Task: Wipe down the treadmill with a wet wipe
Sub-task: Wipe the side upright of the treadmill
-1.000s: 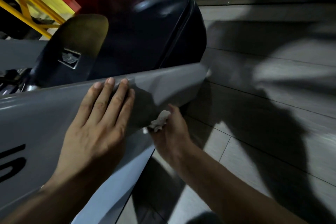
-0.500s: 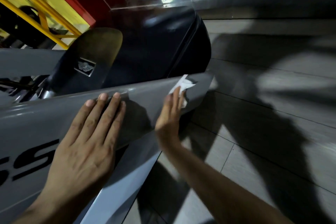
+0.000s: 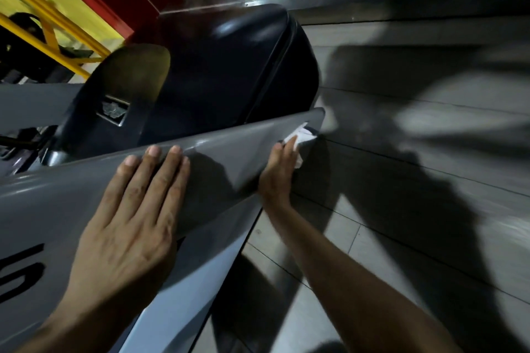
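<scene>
Wet wipe (image 3: 299, 139) pressed by the right hand (image 3: 279, 169), fingers extended, against the far tip of the treadmill's grey side panel (image 3: 223, 157). Left hand (image 3: 129, 223) lies flat and open on the panel, probably bracing; tiled floor (image 3: 401, 209) beyond.

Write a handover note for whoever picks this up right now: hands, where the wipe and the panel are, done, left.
Left hand: flat, fingers straight, resting on the gray treadmill panel, bracing.
Right hand: presses the white wet wipe against the panel's far tip, fingers mostly straight; part of the wipe is hidden under them.
Black motor cover sits behind the panel, untouched by either hand.
Done: cannot judge from the surface which areas are already wiped.
Left: probably the rest of the panel toward the left hand, then the black cover.
</scene>
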{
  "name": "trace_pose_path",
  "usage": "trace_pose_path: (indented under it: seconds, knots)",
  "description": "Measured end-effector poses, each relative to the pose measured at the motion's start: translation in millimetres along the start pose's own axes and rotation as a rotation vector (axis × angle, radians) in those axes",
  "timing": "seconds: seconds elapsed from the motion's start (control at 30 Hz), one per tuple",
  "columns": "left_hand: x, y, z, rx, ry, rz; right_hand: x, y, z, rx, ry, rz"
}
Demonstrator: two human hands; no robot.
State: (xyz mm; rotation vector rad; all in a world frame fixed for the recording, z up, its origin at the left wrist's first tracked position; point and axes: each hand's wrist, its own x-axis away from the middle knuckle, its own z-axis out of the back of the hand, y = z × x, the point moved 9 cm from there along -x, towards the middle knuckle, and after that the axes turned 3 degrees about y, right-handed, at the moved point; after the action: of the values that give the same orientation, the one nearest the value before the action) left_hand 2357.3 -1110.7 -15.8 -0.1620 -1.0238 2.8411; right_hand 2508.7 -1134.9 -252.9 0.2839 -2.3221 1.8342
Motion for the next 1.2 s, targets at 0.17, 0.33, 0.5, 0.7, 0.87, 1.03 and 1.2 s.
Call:
trace_pose_path:
  seconds: [0.17, 0.33, 0.5, 0.7, 0.87, 1.03, 1.2]
  knots:
    - [-23.0, 15.2, -5.2, 0.000, 0.105, -0.037, 127.1, -56.8, -39.3, 0.156, -0.358, 0.699]
    - [-28.8, 15.9, -20.0, -0.020, 0.061, -0.041, 0.0, 10.4, 2.0, 0.112, -0.091, 0.425]
    - [-29.3, 13.3, -32.3, -0.016, 0.006, -0.020, -112.0, 58.1, 46.2, -0.094, 0.124, -0.080]
    - [-31.2, 12.9, -33.6, 0.014, 0.055, 0.040, -1.0, -64.5, 6.3, 0.068, -0.079, 0.764]
    - [-31.4, 10.9, -31.8, 0.018, 0.062, 0.073, 5.2, -95.1, -9.5, 0.295, -0.198, 0.972]
    - [-33.6, 14.1, -23.0, 0.004, 0.048, 0.082, -91.8, -16.9, 45.6, 0.268, 0.078, 0.533]
    - [-36.4, 15.8, -19.1, 0.011, 0.021, 0.082, -140.4, 10.5, 60.3, 0.160, 0.173, 0.083]
